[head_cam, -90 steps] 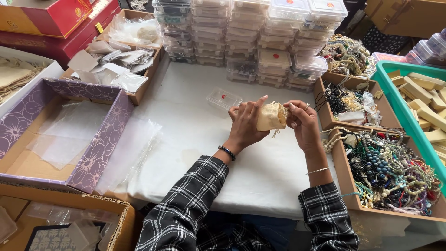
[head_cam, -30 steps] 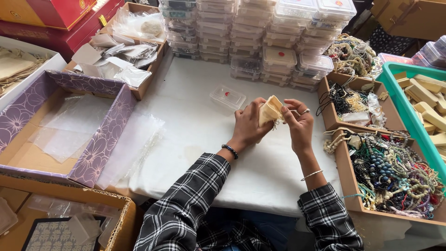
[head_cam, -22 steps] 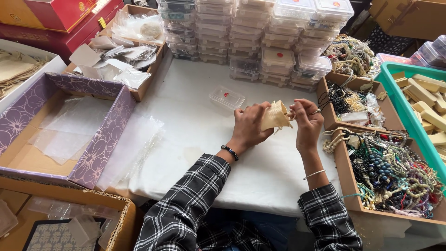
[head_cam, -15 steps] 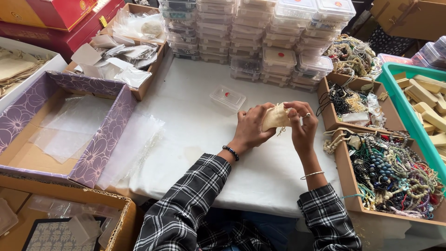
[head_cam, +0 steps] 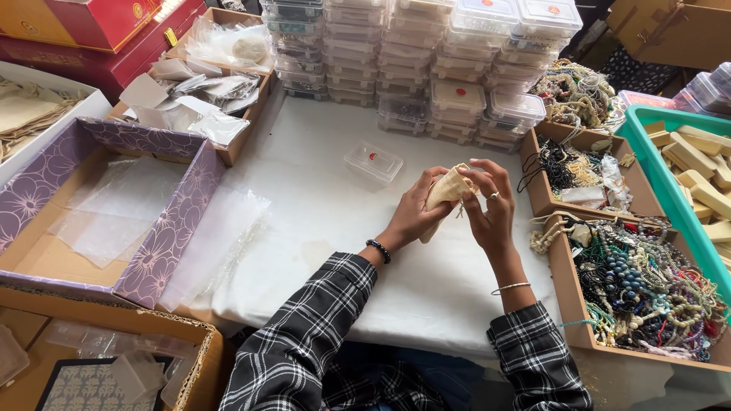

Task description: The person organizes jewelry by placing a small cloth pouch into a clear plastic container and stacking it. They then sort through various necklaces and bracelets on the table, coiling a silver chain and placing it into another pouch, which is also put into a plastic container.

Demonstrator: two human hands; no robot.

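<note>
1. While both hands are up over the middle of the white-covered desk [head_cam: 320, 198], they've got a small beige cloth pouch [head_cam: 445, 194] pinched between them.
2. Left hand [head_cam: 415, 213] is wrapped around the pouch from below, fingers closed on the fabric.
3. Right hand [head_cam: 487, 205] grips the pouch's top edge with its fingers, a ring on one of them.
4. Just beyond the hands sits a lone clear plastic box [head_cam: 373, 162] on the desk, and behind it stacks of the same kind of boxes [head_cam: 457, 76].
5. Off to the right, cardboard trays [head_cam: 563, 259] are full of beaded bracelets [head_cam: 640, 281].
6. Over on the left there's a purple flowered box [head_cam: 164, 236] with clear bags in it.
</note>
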